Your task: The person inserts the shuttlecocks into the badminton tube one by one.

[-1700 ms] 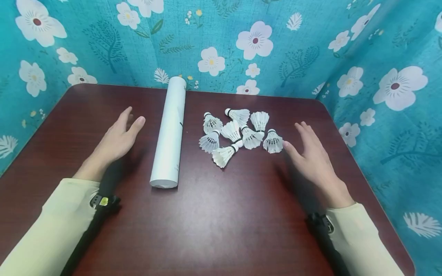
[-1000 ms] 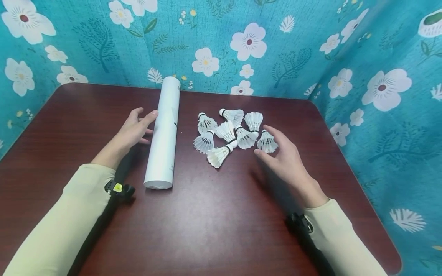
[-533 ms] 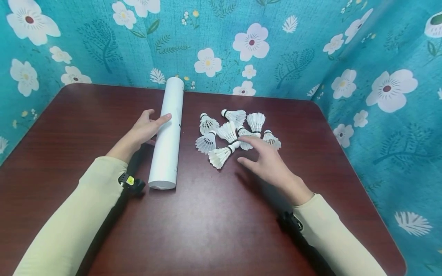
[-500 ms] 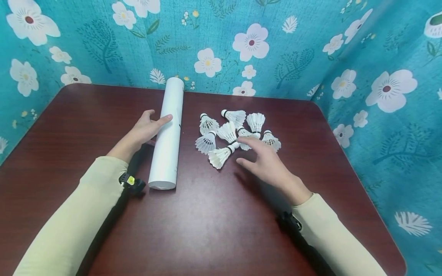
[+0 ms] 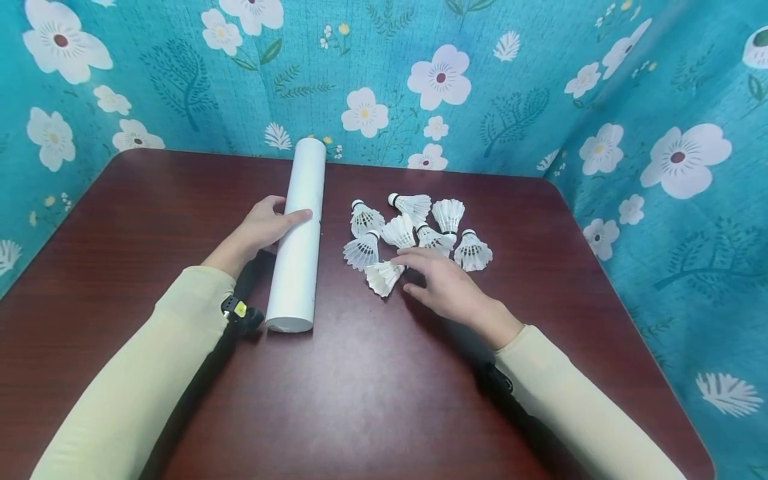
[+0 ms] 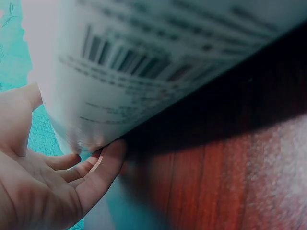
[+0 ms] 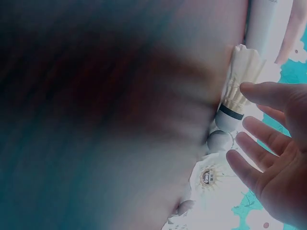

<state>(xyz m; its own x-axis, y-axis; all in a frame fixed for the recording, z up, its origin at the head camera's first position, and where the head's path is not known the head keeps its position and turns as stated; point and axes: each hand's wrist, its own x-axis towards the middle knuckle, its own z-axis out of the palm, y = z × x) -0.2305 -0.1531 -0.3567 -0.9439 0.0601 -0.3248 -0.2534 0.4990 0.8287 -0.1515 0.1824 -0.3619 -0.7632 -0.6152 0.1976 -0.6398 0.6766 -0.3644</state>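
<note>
A long white shuttlecock tube [image 5: 294, 287] lies on the table in the head view. My left hand [image 5: 261, 225] grips its middle, the thumb across the top and the other fingers at its left side. In the left wrist view, fingertips meet the underside of the tube [image 6: 115, 96], which bears a barcode. My right hand [image 5: 447, 287] hovers with parted fingers over the front of a loose pile of white shuttlecocks [image 5: 472, 252]. Nearest to it is the front shuttlecock [image 5: 383, 277], its cork hidden by the fingers; in the right wrist view the thumb overlaps this shuttlecock [image 7: 240, 79].
Everything rests on a dark red-brown wooden table [image 5: 372, 400] with rounded corners. A teal flowered curtain [image 5: 384, 67] hangs along the back and right edges. Black wrist cameras [image 5: 246, 317] sit at both wrists.
My left hand has come in from the left and taken hold of the tube. The right hand has moved left, from beside the rightmost shuttlecock to the front one.
</note>
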